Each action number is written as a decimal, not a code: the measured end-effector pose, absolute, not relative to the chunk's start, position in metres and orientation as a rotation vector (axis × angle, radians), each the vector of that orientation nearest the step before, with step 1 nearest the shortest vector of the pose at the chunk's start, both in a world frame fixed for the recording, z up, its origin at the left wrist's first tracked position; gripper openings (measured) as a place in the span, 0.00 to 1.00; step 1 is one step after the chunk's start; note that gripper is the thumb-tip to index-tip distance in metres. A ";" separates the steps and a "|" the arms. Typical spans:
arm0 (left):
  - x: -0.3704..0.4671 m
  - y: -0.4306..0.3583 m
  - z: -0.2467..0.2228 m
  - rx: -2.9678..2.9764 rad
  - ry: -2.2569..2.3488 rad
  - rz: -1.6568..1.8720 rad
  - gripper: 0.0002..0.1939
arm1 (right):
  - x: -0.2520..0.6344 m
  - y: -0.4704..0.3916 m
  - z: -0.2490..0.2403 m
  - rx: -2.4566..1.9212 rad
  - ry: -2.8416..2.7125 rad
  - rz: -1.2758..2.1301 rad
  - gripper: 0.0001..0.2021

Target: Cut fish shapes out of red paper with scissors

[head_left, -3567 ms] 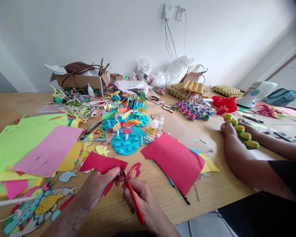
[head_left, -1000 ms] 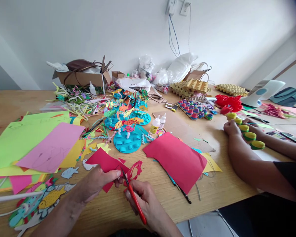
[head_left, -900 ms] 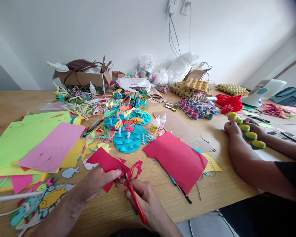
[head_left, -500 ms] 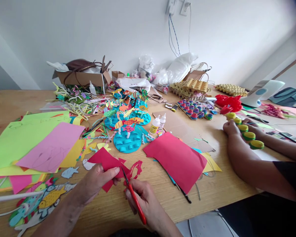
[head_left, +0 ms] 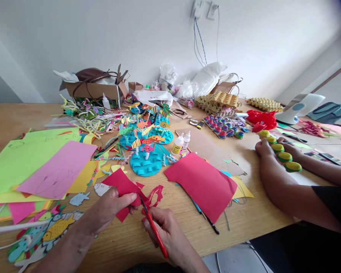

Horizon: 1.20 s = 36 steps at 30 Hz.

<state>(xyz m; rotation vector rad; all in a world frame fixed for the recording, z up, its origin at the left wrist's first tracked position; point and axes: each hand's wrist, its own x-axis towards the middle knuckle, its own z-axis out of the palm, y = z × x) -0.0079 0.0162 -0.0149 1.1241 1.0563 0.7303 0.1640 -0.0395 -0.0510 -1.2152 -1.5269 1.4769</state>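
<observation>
Between thumb and fingers my left hand [head_left: 116, 206] pinches a piece of red paper [head_left: 119, 182] above the table's front. My right hand [head_left: 165, 229] grips red-handled scissors [head_left: 157, 232], whose dark blades meet the paper's right edge beside my left thumb. Red paper scraps [head_left: 156, 195] lie just behind the blades. A larger red sheet [head_left: 203, 184] rests on the table to the right. Behind my hands stands a blue round base [head_left: 146, 163] with colourful paper fish on twisted stems. Cut-out fish [head_left: 58, 229] lie left of my left forearm.
Green sheets [head_left: 10, 163] and a pink sheet [head_left: 58, 170] cover the left side. Two glue bottles [head_left: 177, 144] stand behind the large red sheet. At right, a co-worker's hands [head_left: 265, 149] hold a yellow-green egg-carton strip [head_left: 284, 157]. Bags and a cardboard box [head_left: 88, 91] line the wall.
My hands, the paper and the scissors keep nearly the same position. The whole view has shifted very slightly, and the co-worker's hands stay on the carton strip.
</observation>
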 end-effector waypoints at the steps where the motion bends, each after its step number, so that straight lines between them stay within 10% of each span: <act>1: -0.008 0.016 -0.016 1.131 1.057 0.729 0.10 | 0.164 -0.039 -0.051 -1.218 -1.525 1.477 0.20; 36: 0.001 0.010 -0.020 1.092 1.057 0.731 0.14 | 0.160 -0.039 -0.058 -1.174 -1.379 1.543 0.19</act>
